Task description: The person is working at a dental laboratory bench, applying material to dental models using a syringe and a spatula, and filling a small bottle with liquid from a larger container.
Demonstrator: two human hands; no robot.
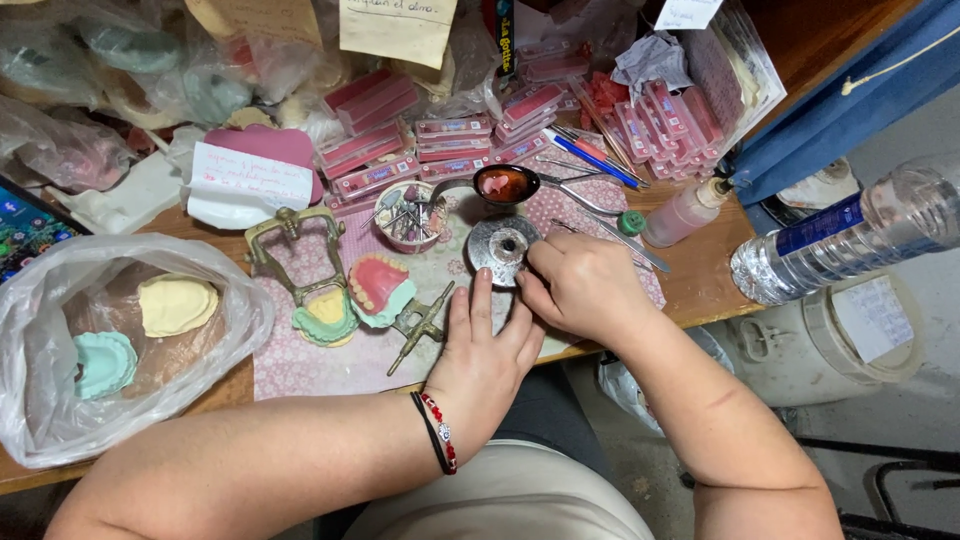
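left hand (pixel 487 352) flat, right hand (pixel 578 285) curled

My left hand (pixel 485 350) and right hand (pixel 580 285) meet at the front edge of the table (pixel 700 285), just before a round metal burner (pixel 503 245). Behind the burner lies a spoon (pixel 503 184), and left of it stands a small bowl of tools (pixel 408 215). Left of my hands an articulator (pixel 300 250) lies on a mat (pixel 300 360) with dental casts (pixel 355 295) at its front. Farther left, an open bag (pixel 120 340) holds two more casts. Stacked flat boxes (pixel 450 140) lie behind, and a bottle (pixel 850 235) lies on its side, off to the right.
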